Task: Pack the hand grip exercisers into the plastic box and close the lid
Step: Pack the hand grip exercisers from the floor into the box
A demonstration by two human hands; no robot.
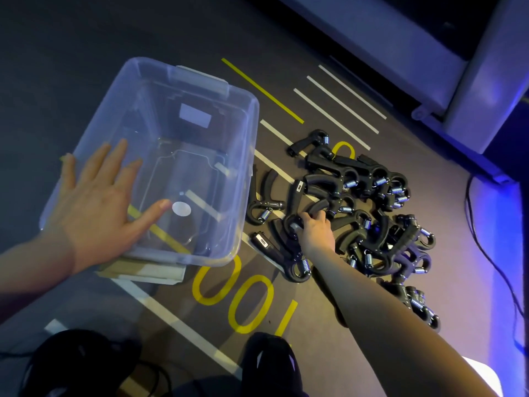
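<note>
A dark floor (pixel 177 30) marked with white and yellow tape lines and a yellow "100" carries everything here, and the clear plastic box (pixel 243 156) serves as the landmark. The box stands open, lidless and with nothing packed inside; only a white label on its far wall and the floor tape show through its bottom. To the right of the box lies a loose pile of black hand grip exercisers (pixel 372 202) with steel springs, some overlapping, one separate exerciser (pixel 262 200) lying just beside the box's right wall. A flat pale board (pixel 148 272) sticks out from under the box's near edge. The left hand (pixel 100 202) rests over the box's near-left rim with fingers spread and straight, holding nothing. The right hand (pixel 313 229) reaches to the near-left edge of the pile, just right of the box, its fingers curled round the handle of one black exerciser (pixel 310 209) that still lies among the others.
</note>
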